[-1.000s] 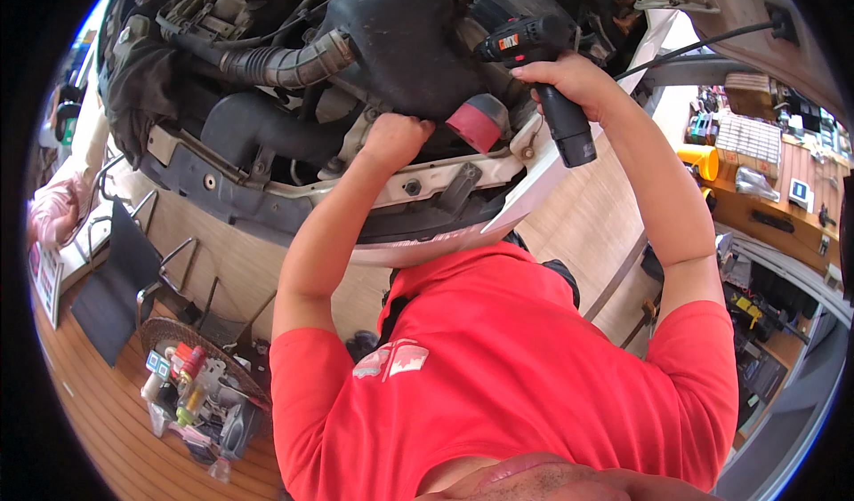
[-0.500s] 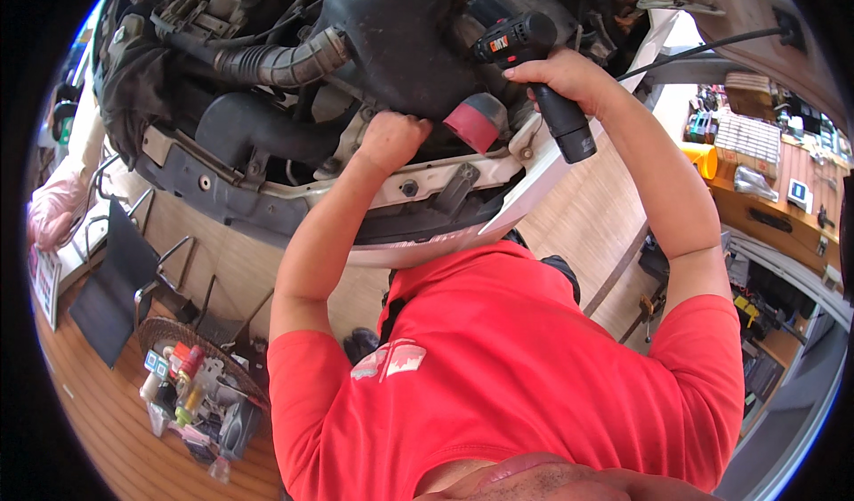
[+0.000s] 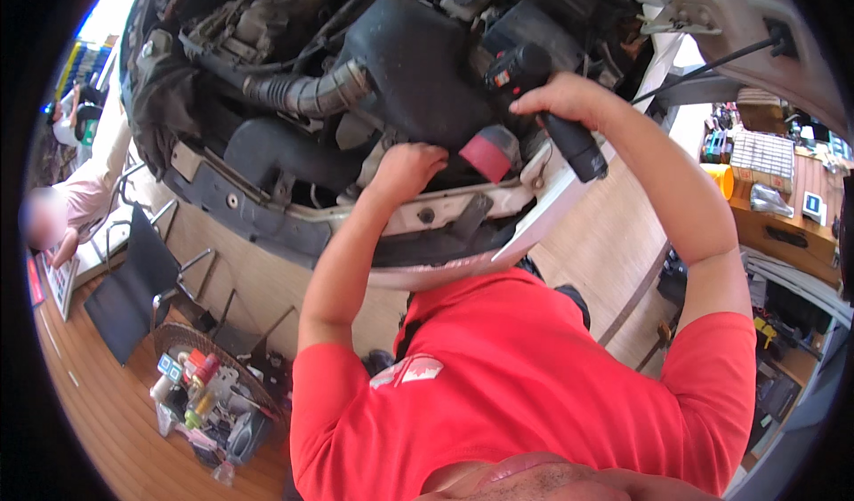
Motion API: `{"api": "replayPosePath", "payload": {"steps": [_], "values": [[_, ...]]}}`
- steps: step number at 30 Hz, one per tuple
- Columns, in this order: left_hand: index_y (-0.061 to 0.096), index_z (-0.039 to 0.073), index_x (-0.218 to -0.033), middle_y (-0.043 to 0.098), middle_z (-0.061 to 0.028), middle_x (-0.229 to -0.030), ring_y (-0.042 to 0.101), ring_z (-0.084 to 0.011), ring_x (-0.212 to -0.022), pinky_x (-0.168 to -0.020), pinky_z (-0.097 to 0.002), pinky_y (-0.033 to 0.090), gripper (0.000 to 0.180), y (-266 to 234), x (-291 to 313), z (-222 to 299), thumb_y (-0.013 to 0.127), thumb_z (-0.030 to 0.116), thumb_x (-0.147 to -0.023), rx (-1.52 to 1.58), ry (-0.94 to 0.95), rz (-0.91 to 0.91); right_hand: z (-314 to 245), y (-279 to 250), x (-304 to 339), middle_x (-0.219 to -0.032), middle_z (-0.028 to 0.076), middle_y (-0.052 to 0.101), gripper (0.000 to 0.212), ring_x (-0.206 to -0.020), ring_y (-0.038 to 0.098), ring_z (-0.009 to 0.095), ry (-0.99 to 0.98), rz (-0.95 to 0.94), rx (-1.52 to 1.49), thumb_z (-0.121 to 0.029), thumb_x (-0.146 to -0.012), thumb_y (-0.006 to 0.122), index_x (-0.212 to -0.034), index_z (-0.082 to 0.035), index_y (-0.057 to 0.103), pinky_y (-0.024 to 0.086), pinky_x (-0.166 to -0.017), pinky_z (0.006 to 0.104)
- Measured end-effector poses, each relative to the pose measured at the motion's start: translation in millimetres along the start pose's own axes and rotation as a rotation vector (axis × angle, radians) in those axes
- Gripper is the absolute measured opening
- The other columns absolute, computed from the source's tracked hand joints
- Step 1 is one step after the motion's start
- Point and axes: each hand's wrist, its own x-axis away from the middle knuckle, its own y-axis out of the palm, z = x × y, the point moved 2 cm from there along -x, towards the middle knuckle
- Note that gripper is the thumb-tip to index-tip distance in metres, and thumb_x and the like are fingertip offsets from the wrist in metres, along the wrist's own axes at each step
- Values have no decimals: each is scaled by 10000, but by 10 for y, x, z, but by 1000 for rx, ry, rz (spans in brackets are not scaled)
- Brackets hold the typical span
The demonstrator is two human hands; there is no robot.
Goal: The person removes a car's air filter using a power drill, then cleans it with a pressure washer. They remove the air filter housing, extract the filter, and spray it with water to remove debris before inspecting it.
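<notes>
My right hand [image 3: 574, 101] grips a black cordless drill [image 3: 521, 65] by its handle, over the right part of an open engine bay. The drill's head lies toward the black plastic housing [image 3: 409, 65], and its lower end slants toward me. At the front of that housing, my left hand [image 3: 411, 170] is closed, fingers curled; what they hold, if anything, is hidden. A ribbed hose [image 3: 325, 90] joins the housing on its left. Between my hands sits a red and grey cup-shaped part [image 3: 492, 152], just behind the pale front crossmember [image 3: 480, 206].
A wide black duct [image 3: 276, 154] lies left of my left hand. The hood [image 3: 747, 21] is raised at the right, with a thin rod [image 3: 707, 67]. Beyond are a cluttered workbench [image 3: 756, 221], a black chair [image 3: 133, 283], a basket of items [image 3: 165, 332] and another person [image 3: 84, 194].
The view has shifted, so the engine bay sits slightly lower and farther right. Both hands keep nearly the same places, and the drill stays in my right hand. More of the other person shows.
</notes>
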Motion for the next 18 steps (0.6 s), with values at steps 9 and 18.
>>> {"api": "replayPosePath", "payload": {"steps": [9, 18], "values": [[686, -1, -1026, 689, -125, -941, 668, -202, -810, -709, -285, 510, 179, -961, -610, 157, 668, 31, -851, 243, -111, 526, 30, -62, 50, -961, 119, 705, 504, -854, 644, 215, -80, 30, 133, -318, -686, 793, -1075, -10, 698, 507, -793, 346], [712, 69, -1013, 691, -141, -949, 656, -339, -884, -781, -406, 514, 190, -2157, -2428, 81, 667, 128, -838, -162, 214, 621, 93, -67, -10, -990, 223, 696, 587, -956, 668, 329, -85, 49, 242, -448, -662, 766, -1033, 2, 703, 509, -849, 365]]}}
